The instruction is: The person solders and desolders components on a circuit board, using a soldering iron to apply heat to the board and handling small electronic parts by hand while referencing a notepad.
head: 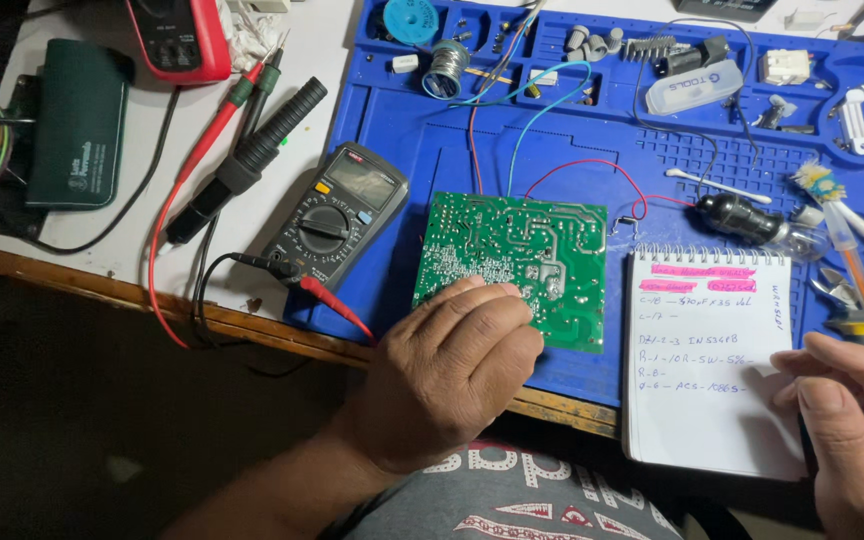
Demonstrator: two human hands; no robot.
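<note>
A green circuit board lies solder side up on the blue work mat, with red, blue and green wires leading off its far edge. My left hand rests on the board's near edge, fingers curled against it. My right hand lies on the right edge of a white spiral notepad with handwritten lines and pink highlighter marks. Whether the right hand holds anything I cannot tell.
A dark multimeter with red and black probe leads sits left of the board. A black soldering iron, a red meter and a dark green pouch lie further left. Solder spool, small parts, a toothbrush and pliers crowd the mat's far and right side.
</note>
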